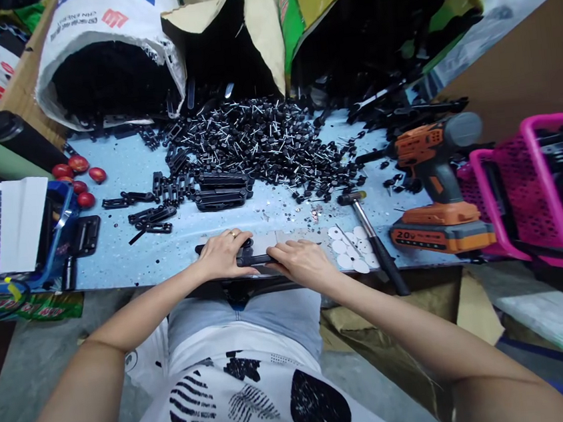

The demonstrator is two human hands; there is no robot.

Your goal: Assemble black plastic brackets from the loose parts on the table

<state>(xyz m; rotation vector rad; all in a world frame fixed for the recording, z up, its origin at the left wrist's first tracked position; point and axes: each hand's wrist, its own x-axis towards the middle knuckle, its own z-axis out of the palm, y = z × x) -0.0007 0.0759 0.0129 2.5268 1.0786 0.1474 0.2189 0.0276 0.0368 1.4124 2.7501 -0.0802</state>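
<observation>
My left hand (224,254) and my right hand (303,262) both rest at the front edge of a light blue table (135,253). Together they grip a long black plastic part (249,260) lying flat between them. The left hand wears a ring and covers the part's left end; the right hand's fingers curl over its right end. A big heap of small black pieces with metal pins (259,143) lies behind the hands. A stack of black plastic parts (222,190) sits just beyond the hands.
An orange cordless drill (434,181) and a hammer (372,238) lie at the right, with white discs (348,247) beside them. A pink basket (535,191) stands far right. Open sacks (109,61) line the back. Red fruits (79,175) and a blue box (60,234) sit left.
</observation>
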